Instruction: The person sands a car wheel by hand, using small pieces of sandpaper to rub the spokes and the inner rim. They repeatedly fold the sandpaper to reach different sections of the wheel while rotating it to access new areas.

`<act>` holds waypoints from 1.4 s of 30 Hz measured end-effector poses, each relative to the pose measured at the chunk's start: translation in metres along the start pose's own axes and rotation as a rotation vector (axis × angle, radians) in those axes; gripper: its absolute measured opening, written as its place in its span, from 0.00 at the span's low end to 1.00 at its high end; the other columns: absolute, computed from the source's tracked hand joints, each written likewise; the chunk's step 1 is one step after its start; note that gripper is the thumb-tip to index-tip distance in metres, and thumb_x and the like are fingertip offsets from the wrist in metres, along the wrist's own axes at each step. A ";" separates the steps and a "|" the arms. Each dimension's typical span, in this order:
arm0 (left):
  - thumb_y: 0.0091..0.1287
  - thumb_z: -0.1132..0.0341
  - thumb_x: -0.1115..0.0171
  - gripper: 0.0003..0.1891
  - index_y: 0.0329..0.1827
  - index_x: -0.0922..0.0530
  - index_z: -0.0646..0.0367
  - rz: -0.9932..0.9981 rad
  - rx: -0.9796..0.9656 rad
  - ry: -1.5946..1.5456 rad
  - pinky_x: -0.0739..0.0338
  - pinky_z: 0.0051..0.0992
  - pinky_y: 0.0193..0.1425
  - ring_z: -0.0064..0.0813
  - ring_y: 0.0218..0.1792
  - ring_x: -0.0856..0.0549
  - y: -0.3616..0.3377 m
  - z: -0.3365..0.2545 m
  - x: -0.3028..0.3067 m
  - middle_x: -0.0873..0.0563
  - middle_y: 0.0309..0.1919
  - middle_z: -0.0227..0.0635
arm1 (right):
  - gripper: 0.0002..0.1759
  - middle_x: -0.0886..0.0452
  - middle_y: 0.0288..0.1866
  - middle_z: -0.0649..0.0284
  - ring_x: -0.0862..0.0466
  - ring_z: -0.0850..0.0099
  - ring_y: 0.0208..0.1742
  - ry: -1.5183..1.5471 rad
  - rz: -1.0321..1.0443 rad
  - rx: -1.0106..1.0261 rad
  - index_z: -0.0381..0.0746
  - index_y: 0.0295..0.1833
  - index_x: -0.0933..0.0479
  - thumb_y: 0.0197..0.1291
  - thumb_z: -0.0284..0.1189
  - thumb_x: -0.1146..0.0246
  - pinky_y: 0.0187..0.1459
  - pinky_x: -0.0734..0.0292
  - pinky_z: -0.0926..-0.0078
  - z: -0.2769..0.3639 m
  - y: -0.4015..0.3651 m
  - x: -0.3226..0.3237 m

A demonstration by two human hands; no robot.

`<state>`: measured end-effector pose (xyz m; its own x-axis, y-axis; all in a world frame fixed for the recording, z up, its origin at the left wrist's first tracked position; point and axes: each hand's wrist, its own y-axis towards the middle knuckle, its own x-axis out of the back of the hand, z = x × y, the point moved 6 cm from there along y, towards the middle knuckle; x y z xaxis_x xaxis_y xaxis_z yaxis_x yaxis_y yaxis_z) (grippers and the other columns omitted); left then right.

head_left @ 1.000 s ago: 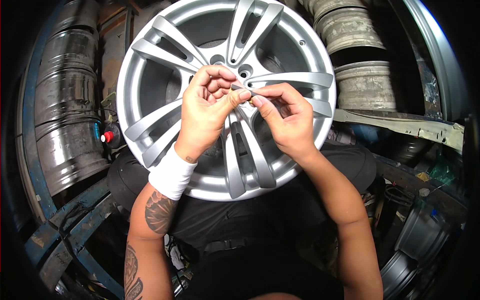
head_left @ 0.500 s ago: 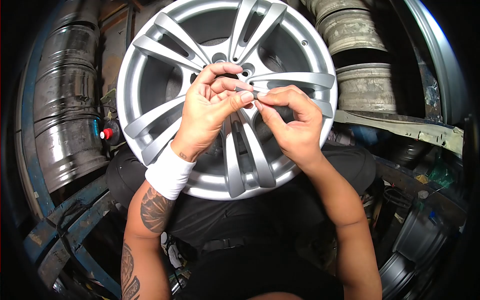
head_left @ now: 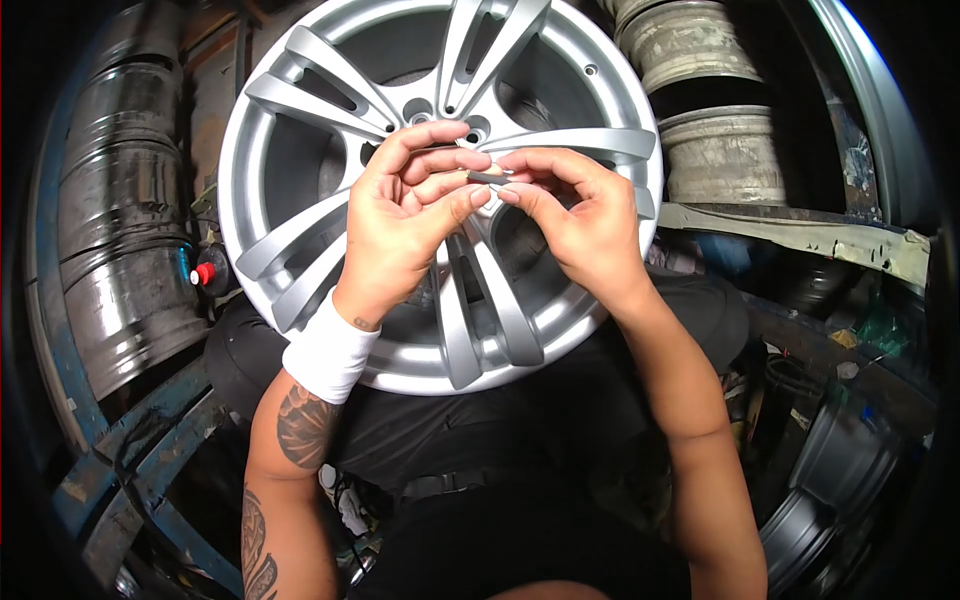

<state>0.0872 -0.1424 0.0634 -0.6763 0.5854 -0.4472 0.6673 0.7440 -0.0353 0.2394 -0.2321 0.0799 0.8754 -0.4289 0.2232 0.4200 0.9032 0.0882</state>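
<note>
A silver multi-spoke car wheel rim (head_left: pixel 450 340) lies face up across my lap. Above its hub, my left hand (head_left: pixel 410 200) and my right hand (head_left: pixel 585 215) meet at the fingertips around a small dark grey strip (head_left: pixel 486 178). My right thumb and index finger pinch its right end. Against the curled fingers of my left hand rests the other end, with the left thumb just below. The strip's material cannot be made out. Fingers and palms cover part of the hub and its bolt holes.
Stacked metal rims (head_left: pixel 130 250) stand on the left, by a bottle with a red cap (head_left: pixel 205 272). More worn rims (head_left: pixel 725 155) sit at the upper right, behind a taped rail (head_left: pixel 800 235). Further rims (head_left: pixel 845 450) lie at the lower right. A blue metal frame (head_left: pixel 130 450) runs at lower left.
The rim and my hands appear slightly further left in view. My left thumb has lowered off the strip, and my right fingers have shifted along it; more of the strip shows.
</note>
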 end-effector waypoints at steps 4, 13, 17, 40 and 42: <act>0.70 0.84 0.32 0.21 0.64 0.25 0.69 -0.041 -0.035 0.129 0.13 0.27 0.64 0.31 0.57 0.10 -0.005 0.000 -0.002 0.12 0.53 0.46 | 0.11 0.08 0.41 0.58 0.08 0.70 0.41 -0.102 -0.003 0.141 0.37 0.49 0.11 0.60 0.22 0.25 0.42 0.15 0.76 -0.001 0.000 0.001; 0.70 0.82 0.31 0.22 0.65 0.26 0.68 -0.091 -0.110 0.231 0.13 0.25 0.61 0.29 0.53 0.09 -0.007 -0.005 -0.001 0.10 0.52 0.51 | 0.05 0.10 0.36 0.59 0.12 0.70 0.32 -0.229 -0.022 0.149 0.35 0.40 0.15 0.61 0.22 0.25 0.34 0.20 0.75 0.011 0.000 -0.001; 0.69 0.82 0.29 0.19 0.62 0.22 0.68 -0.124 -0.156 0.264 0.13 0.26 0.61 0.29 0.52 0.09 -0.006 -0.003 0.001 0.10 0.52 0.50 | 0.05 0.11 0.34 0.58 0.14 0.72 0.30 -0.205 -0.011 0.118 0.34 0.39 0.16 0.61 0.21 0.27 0.32 0.22 0.75 0.009 0.000 -0.003; 0.69 0.81 0.28 0.09 0.48 0.18 0.64 0.027 0.099 -0.130 0.13 0.27 0.60 0.29 0.50 0.08 -0.019 0.025 -0.013 0.09 0.47 0.41 | 0.09 0.16 0.39 0.66 0.17 0.83 0.37 0.475 0.019 -0.257 0.33 0.52 0.22 0.70 0.21 0.31 0.40 0.19 0.83 -0.005 -0.056 -0.010; 0.70 0.80 0.29 0.08 0.47 0.19 0.60 0.083 0.203 -0.314 0.15 0.27 0.61 0.29 0.52 0.09 -0.022 0.026 -0.014 0.09 0.47 0.42 | 0.11 0.16 0.38 0.66 0.17 0.84 0.38 0.527 0.026 -0.227 0.33 0.55 0.23 0.72 0.23 0.32 0.40 0.21 0.84 0.002 -0.064 -0.013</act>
<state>0.0899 -0.1756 0.0476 -0.5098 0.4903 -0.7069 0.7853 0.6007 -0.1498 0.2008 -0.2839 0.0735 0.8628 -0.4093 -0.2969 0.3864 0.9124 -0.1348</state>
